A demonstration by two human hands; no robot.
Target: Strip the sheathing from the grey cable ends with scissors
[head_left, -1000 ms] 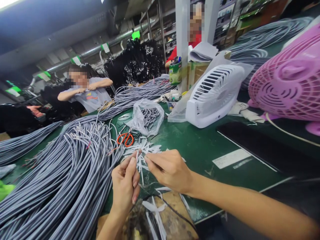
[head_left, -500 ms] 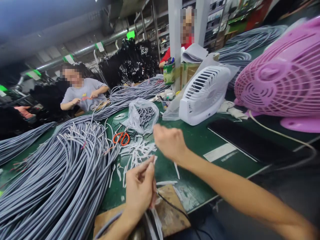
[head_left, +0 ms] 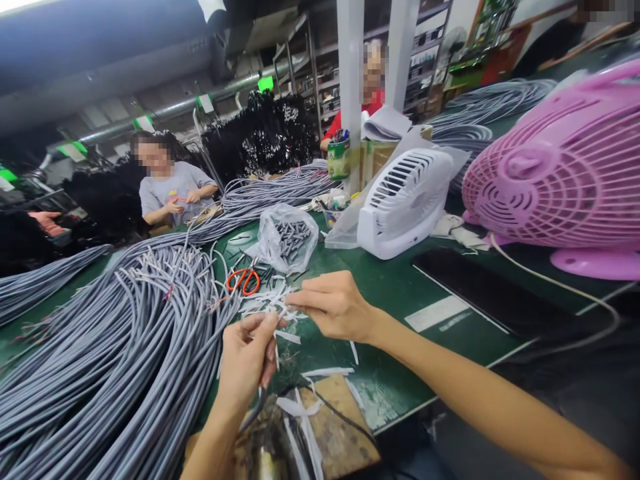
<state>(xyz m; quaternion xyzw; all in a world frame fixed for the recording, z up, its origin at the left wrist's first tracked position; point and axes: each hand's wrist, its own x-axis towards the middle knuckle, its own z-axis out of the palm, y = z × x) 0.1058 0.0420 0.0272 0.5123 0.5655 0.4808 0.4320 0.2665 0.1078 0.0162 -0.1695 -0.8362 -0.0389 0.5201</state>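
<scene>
My left hand (head_left: pixel 250 350) is closed in a pinch round a grey cable (head_left: pixel 254 408), whose length runs out below the palm. A pale tip (head_left: pixel 281 311) shows between the fingertips of both hands. Coming in from the right, my right hand (head_left: pixel 336 307) is closed, thumb and forefinger pressed together at that tip; what they grip is too small to make out. Under and beyond the hands lie scattered white strips (head_left: pixel 289 338). Orange-handled scissors or snips (head_left: pixel 243 281) rest just behind them, beside a clear plastic bag (head_left: pixel 270 233) of short grey pieces.
Grey cable bundles (head_left: pixel 115 360) cover the left of the green table (head_left: pixel 390 373). A stained wooden board (head_left: pixel 340 433) lies at the front edge. On the right stand a white fan (head_left: pixel 400 207), a pink fan (head_left: pixel 560 173) and a black flat slab (head_left: pixel 490 293). Two people sit across the table.
My right hand has moved left and slightly down to meet the left fingertips. My left hand has shifted left, uncovering more of the wooden board and the white strips on it.
</scene>
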